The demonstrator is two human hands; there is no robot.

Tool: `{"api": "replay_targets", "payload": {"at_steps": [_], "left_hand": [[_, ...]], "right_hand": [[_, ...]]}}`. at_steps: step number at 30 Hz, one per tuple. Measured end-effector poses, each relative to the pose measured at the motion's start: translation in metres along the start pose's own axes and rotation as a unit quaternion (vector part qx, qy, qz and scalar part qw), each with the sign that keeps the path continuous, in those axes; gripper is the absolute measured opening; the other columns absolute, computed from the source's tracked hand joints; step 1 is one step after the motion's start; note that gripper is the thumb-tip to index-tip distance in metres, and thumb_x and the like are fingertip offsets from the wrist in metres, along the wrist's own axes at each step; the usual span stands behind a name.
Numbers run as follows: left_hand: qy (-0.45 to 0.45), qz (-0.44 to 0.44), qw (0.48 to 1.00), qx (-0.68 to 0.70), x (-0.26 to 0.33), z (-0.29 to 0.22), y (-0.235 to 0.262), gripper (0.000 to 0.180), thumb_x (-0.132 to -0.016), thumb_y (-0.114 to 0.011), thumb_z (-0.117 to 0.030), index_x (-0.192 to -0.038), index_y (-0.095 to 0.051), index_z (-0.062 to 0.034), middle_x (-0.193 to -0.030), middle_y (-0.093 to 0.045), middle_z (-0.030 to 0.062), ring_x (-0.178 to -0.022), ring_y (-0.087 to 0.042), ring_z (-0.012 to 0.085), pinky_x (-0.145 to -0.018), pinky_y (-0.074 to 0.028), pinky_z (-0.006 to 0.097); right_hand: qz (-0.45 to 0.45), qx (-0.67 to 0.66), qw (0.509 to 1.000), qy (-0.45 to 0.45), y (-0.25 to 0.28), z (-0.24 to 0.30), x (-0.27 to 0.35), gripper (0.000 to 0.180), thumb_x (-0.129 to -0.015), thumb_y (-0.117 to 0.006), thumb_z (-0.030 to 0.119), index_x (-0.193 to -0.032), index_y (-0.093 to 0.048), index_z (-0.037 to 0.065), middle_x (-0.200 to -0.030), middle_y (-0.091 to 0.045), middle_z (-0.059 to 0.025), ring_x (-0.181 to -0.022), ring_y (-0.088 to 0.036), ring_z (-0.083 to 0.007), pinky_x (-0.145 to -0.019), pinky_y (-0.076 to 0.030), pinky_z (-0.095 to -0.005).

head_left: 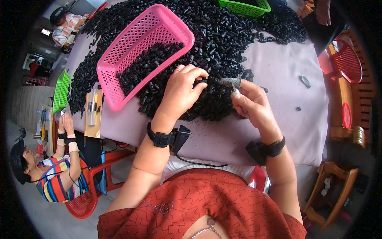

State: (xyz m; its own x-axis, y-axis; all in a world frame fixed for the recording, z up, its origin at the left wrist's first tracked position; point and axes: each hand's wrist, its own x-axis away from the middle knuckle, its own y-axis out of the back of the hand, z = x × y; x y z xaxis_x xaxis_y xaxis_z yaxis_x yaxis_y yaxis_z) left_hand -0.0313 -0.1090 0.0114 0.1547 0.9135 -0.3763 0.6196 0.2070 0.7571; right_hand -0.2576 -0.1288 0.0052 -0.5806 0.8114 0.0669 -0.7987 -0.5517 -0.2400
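Observation:
My left hand (pixel 180 91) pinches a small black cylindrical piece (pixel 200 82) between thumb and fingers, above the black heap. Close by on the right, my right hand (pixel 253 101) is closed on a thin, pale hand tool (pixel 235 88); its exact kind is hard to make out. At that hand's index fingertip sits a grey, dusty-looking cover (pixel 230 82), pointing toward the black piece. Under both hands spreads a large pile of small black pieces (pixel 215 44). A pink perforated basket (pixel 107 89), partly filled with the same pieces, lies tilted on the pile beside my left hand.
Green baskets (pixel 61 91) (pixel 254 10) stand at the left edge and far side. A wooden board (pixel 93 115) lies at the table's left. On the pale tablecloth (pixel 278 67) is a grey oval object (pixel 305 81). Co-workers (pixel 59 175) (pixel 68 30) sit at left; another person (pixel 324 16) is far right.

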Motion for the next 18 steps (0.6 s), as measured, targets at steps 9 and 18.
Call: {"api": "replay_targets", "payload": {"at_steps": [9, 18], "left_hand": [[0.138, -0.015, 0.856, 0.498, 0.001, -0.006, -0.012, 0.012, -0.092, -0.063, -0.009, -0.101, -0.065, -0.0018, -0.085, -0.063, -0.0006, -0.076, -0.058, 0.0046, -0.07, -0.048, 0.02], [0.27, 0.054, 0.643, 0.714, 0.007, -0.012, -0.025, 0.011, -0.093, -0.062, -0.011, -0.103, -0.062, -0.0052, -0.089, -0.067, 0.005, -0.077, -0.065, 0.0117, -0.073, -0.056, 0.025]], "right_hand": [[0.001, -0.001, 1.0, 0.0, -0.001, 0.003, 0.001, 0.023, -0.095, -0.06, 0.019, -0.112, -0.061, 0.003, -0.066, -0.049, 0.0063, -0.053, -0.041, -0.0019, -0.046, -0.031, -0.0189], [0.028, 0.003, 0.999, 0.037, -0.001, 0.009, 0.008, 0.059, -0.089, -0.068, 0.017, -0.141, -0.044, 0.009, -0.08, -0.056, 0.0054, -0.068, -0.047, -0.0022, -0.056, -0.039, -0.0175]]}}
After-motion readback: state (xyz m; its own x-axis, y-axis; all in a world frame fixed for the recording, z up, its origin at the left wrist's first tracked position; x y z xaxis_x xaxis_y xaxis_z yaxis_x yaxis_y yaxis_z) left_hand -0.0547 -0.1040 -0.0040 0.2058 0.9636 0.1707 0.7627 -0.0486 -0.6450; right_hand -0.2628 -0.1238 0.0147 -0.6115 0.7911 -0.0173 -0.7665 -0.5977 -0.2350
